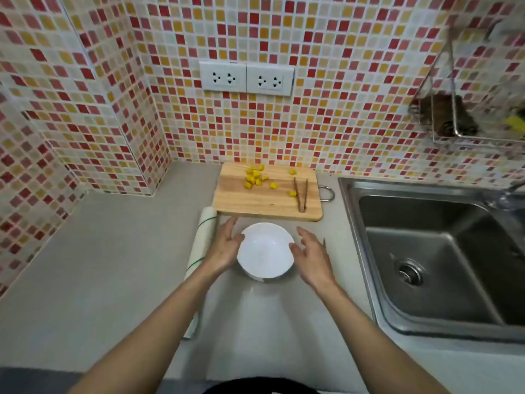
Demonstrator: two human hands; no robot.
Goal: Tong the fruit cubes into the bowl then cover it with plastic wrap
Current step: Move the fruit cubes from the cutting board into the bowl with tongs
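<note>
White bowl (265, 251) empty | yellow fruit cubes (255, 177) on wooden board (255, 200)

Home kitchen: tiled backsplash (341, 95), steel sink (426, 251), countertop (99, 280).

Bright, even indoor light; faint shadows under the forearms. Wide-angle bending warps the edges, and the hanging metal wire rack (466, 109) looks blurred.

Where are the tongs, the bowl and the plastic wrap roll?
tongs (301, 194): head view, middle of the two wooden arms, on the board.
bowl (265, 250): head view, inner white surface.
plastic wrap roll (202, 237): head view, upper part of the roll.
</note>
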